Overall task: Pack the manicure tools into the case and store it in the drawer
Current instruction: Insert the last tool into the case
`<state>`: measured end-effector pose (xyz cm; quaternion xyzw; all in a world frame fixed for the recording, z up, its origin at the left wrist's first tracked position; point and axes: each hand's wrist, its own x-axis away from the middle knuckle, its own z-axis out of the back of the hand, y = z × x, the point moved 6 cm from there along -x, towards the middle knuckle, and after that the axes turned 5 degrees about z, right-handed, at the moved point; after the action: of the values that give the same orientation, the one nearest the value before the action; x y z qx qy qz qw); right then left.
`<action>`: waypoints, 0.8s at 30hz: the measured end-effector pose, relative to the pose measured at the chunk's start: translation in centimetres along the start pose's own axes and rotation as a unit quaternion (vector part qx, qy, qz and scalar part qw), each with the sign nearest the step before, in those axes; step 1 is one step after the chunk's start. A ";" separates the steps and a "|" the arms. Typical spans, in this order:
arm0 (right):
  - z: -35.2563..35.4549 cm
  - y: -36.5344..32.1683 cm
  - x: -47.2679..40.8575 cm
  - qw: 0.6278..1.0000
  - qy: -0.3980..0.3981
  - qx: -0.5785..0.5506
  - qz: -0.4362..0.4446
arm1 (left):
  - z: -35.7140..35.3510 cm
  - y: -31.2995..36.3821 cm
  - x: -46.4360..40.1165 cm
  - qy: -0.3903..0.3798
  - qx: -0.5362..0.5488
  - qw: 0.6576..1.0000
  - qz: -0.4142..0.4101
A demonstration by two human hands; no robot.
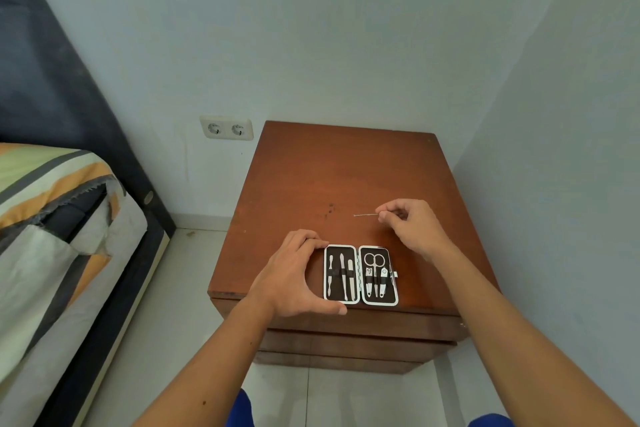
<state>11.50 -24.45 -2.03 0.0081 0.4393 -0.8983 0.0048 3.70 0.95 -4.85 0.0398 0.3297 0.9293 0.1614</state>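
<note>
The right hand (412,225) pinches a thin metal tool (365,215) between thumb and fingertips, its slim tip pointing left, just above the wooden nightstand (311,177). The left hand (294,277) curls round the left edge of the open case (361,274) — fingers at the far corner, thumb at the near one. The case lies flat near the nightstand's front edge, three tools strapped in its left half, scissors and clippers in its right. A bed (52,218) stands to the left — a double wall socket (227,128) behind.

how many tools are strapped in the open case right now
6: three in the left half of the case, three in the right half. A seventh thin tool is pinched in the right hand.
</note>
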 end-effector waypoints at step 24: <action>-3.9 -3.8 0.6 0.982 -0.174 -0.019 0.069 | 0.0 0.1 0.0 0.014 -0.011 1.000 -0.004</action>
<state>10.88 -19.05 -1.38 -0.1182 0.4471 -0.8750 0.1432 3.69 0.89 -4.83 0.0236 0.3215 0.9329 0.1606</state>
